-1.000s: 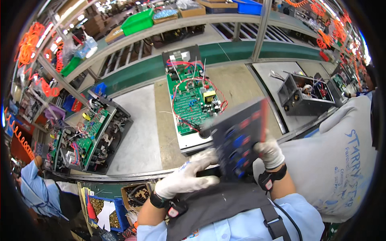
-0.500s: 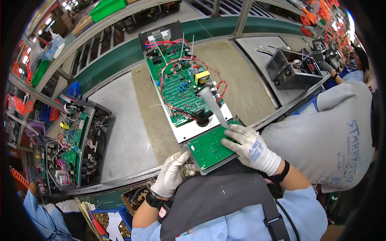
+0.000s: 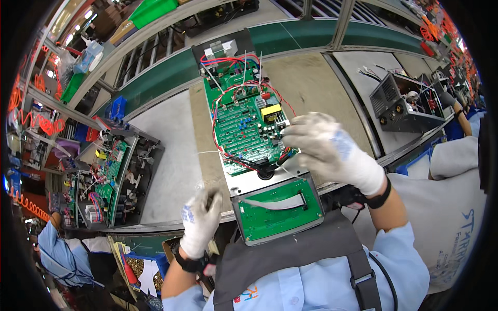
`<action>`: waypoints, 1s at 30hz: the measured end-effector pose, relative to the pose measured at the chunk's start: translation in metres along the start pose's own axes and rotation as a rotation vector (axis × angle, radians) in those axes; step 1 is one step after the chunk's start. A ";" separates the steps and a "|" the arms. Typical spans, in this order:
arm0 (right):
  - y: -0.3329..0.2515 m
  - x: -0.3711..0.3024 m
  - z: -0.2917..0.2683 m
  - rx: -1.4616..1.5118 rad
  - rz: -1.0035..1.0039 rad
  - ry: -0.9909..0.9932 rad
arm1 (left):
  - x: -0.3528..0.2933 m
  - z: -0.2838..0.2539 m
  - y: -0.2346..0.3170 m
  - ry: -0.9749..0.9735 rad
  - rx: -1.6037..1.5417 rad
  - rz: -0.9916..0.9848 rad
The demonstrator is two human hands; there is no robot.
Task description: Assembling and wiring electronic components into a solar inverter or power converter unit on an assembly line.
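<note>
A large green circuit board, crowded with parts and red wires, lies on a white metal plate in front of me. At its near end, a smaller green board sits in a dark frame against my apron. A grey ribbon cable lies across that small board, plugged in at its right side. My right hand, white-gloved, hovers by the large board's right edge with fingers apart; no held thing shows. Left of the small board, my gloved left hand is raised with fingers curled together, apparently around nothing.
To the left stands an opened unit with green boards; a black metal chassis stands to the right. A blue bin of small brass-coloured parts is at lower left. Beside me on the right is a co-worker in a grey shirt.
My right hand has left the small board and moved up and right. The ribbon cable now lies flat across the small board. My left hand has drawn away to the left.
</note>
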State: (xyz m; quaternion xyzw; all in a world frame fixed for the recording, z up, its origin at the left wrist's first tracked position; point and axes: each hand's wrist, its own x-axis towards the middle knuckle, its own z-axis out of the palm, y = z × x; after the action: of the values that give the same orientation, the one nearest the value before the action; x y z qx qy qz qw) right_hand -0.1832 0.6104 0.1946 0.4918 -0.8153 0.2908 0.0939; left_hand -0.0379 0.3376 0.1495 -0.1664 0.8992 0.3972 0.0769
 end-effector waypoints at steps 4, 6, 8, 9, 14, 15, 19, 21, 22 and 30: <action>0.010 0.007 0.040 -0.096 -0.057 -0.318 | 0.047 0.013 0.039 0.146 0.399 0.746; 0.001 0.011 0.044 -0.156 -0.011 -0.375 | 0.054 0.020 0.035 -0.004 0.569 0.718; 0.002 0.006 0.049 -0.258 -0.046 -0.386 | 0.048 0.016 0.032 -0.003 0.623 0.727; 0.002 0.004 0.052 -0.265 -0.049 -0.375 | 0.046 0.015 0.032 -0.013 0.651 0.731; 0.004 0.003 0.053 -0.255 -0.024 -0.391 | 0.050 0.010 0.045 -0.022 0.952 0.766; 0.004 0.002 0.053 -0.254 -0.043 -0.367 | 0.051 0.010 0.046 -0.066 0.949 0.761; 0.011 0.000 0.048 -0.020 -0.001 -0.340 | 0.051 -0.009 0.042 -0.127 0.622 0.747; 0.026 -0.002 0.039 0.245 0.043 -0.317 | 0.047 -0.030 0.024 -0.068 0.245 0.745; 0.031 -0.002 0.033 0.296 0.109 -0.284 | 0.043 -0.043 0.010 -0.033 0.227 0.726; 0.014 0.033 0.034 0.216 -0.147 -0.172 | 0.017 -0.023 0.013 -0.283 0.195 0.683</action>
State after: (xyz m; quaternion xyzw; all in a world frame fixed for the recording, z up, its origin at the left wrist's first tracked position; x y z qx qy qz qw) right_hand -0.2069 0.5719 0.1763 0.5807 -0.7460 0.3260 -0.0088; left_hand -0.0585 0.3246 0.1690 0.2075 0.9170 0.3315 0.0791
